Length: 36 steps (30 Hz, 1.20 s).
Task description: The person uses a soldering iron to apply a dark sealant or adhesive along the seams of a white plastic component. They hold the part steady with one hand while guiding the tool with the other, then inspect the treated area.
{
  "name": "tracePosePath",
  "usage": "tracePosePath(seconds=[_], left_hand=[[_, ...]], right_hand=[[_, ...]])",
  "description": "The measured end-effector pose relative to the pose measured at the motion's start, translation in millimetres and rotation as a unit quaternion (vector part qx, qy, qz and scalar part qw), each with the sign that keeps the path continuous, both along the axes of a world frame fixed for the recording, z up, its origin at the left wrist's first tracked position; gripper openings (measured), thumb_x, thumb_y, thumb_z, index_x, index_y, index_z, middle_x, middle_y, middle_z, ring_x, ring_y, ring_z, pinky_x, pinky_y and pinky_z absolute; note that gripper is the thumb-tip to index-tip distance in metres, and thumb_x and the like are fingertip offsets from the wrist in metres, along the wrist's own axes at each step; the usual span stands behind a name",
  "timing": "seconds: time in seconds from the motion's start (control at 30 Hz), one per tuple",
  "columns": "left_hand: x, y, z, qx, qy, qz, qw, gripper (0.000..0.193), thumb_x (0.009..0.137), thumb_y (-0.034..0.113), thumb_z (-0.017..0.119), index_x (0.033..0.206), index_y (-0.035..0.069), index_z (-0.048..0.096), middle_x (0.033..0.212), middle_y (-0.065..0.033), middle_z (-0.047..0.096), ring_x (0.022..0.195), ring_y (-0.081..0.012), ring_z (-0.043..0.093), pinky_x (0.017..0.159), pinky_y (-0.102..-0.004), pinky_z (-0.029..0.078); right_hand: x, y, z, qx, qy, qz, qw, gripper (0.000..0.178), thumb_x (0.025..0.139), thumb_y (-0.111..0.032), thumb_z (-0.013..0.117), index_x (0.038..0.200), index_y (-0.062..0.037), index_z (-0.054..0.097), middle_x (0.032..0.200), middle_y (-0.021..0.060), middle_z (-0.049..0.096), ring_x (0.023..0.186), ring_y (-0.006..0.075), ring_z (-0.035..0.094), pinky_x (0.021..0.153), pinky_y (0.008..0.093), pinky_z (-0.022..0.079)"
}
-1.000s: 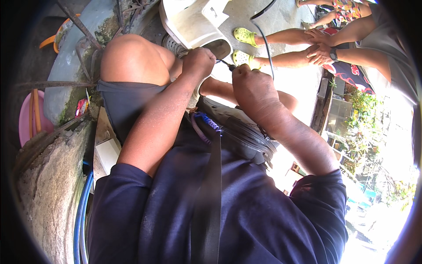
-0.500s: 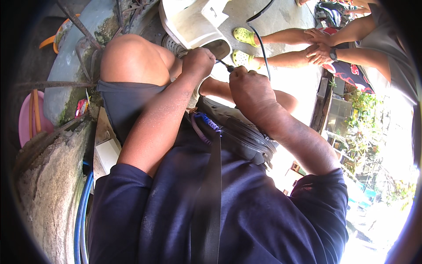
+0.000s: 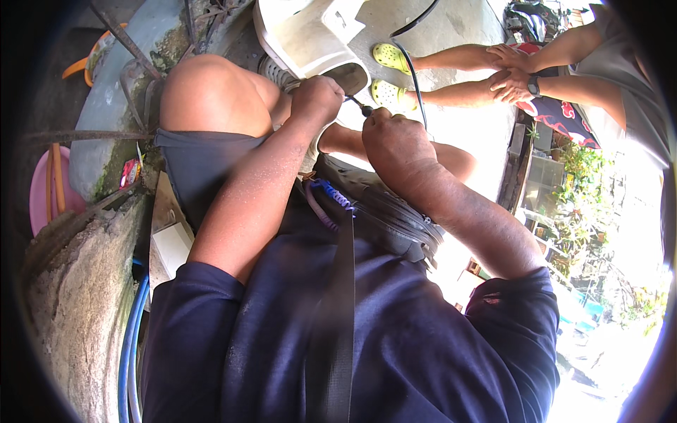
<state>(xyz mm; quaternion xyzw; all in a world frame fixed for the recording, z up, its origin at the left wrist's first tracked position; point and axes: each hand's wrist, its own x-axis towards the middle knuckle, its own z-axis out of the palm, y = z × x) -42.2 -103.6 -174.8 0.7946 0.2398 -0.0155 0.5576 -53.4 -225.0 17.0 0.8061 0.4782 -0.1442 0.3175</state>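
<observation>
My left hand [image 3: 317,101] is closed, its fingers curled in front of the white plastic housing [image 3: 289,39]. What it pinches is hidden behind the fingers. Close by on the right, my right hand [image 3: 400,144] is wrapped around a black-tipped tool with a thin dark shaft [image 3: 365,109]; most of it lies inside the fist, so its exact kind does not show. The shaft points toward my left hand. A black cable [image 3: 412,60] curves down from the top and passes out of sight behind my right hand.
A grey bag [image 3: 384,211] lies on my lap. Another person's yellow clogs [image 3: 391,95] and legs are at the upper right. To the left are thin metal bars [image 3: 127,42], a pink basin [image 3: 41,190], a rough stone block [image 3: 84,303] and blue hoses [image 3: 130,345].
My right hand has shifted slightly left, toward my left hand, with the black-tipped tool. The cable beside it has moved slightly left too. My left hand stays in place.
</observation>
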Motion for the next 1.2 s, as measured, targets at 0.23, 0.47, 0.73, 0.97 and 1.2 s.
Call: tracePosePath(seconds=[0.23,0.47,0.73,0.97,1.2], left_hand=[[-0.2,-0.7,-1.7,0.006,-0.022,0.008,1.0,0.015,0.09,0.022,0.068,0.089,0.014,0.081,0.096,-0.0122,0.079,0.093,-0.0321,0.075,0.085,-0.0432,0.059],[-2.5,0.6,3.4,-0.01,-0.016,-0.003,1.0,0.014,0.09,0.023,0.073,0.094,0.012,0.081,0.098,-0.0117,0.079,0.094,-0.0286,0.076,0.086,-0.0398,0.059],[-1.6,0.9,5.5,-0.026,0.016,-0.005,1.0,0.016,0.091,0.024,0.075,0.097,0.01,0.081,0.1,-0.0112,0.079,0.094,-0.0263,0.076,0.087,-0.0386,0.058],[-0.9,1.1,1.5,0.018,-0.001,-0.008,1.0,0.019,0.092,0.025,0.074,0.096,0.008,0.081,0.098,-0.0143,0.078,0.094,-0.0306,0.076,0.086,-0.0414,0.058],[-0.8,1.1,-6.8,0.028,-0.039,-0.003,0.999,0.018,0.092,0.023,0.073,0.093,0.006,0.08,0.097,-0.0151,0.078,0.093,-0.0335,0.074,0.084,-0.0432,0.058]], right_hand=[[-0.3,-0.2,1.8,-0.007,0.002,0.006,1.0,0.02,0.09,-0.005,0.065,0.107,0.0049,0.067,0.106,0.0166,0.067,0.092,0.0276,0.075,0.075,0.039,0.063],[1.9,1.0,1.4,-0.012,0.007,-0.012,1.0,0.02,0.09,-0.005,0.065,0.107,0.0043,0.067,0.107,0.0171,0.068,0.092,0.0285,0.075,0.075,0.0394,0.063],[0.8,0.9,5.3,-0.019,0.016,-0.018,1.0,0.022,0.092,-0.012,0.066,0.109,0.0023,0.07,0.109,0.0154,0.069,0.099,0.028,0.074,0.078,0.0375,0.063],[3.1,5.8,10.8,-0.018,0.016,-0.034,0.999,0.023,0.091,-0.011,0.068,0.11,0.0018,0.068,0.107,0.0145,0.069,0.098,0.0276,0.075,0.078,0.0378,0.063],[6.6,6.6,13.3,0.002,-0.004,-0.022,1.0,0.023,0.092,-0.011,0.068,0.111,0.001,0.068,0.107,0.0147,0.068,0.097,0.0262,0.074,0.078,0.038,0.063]])
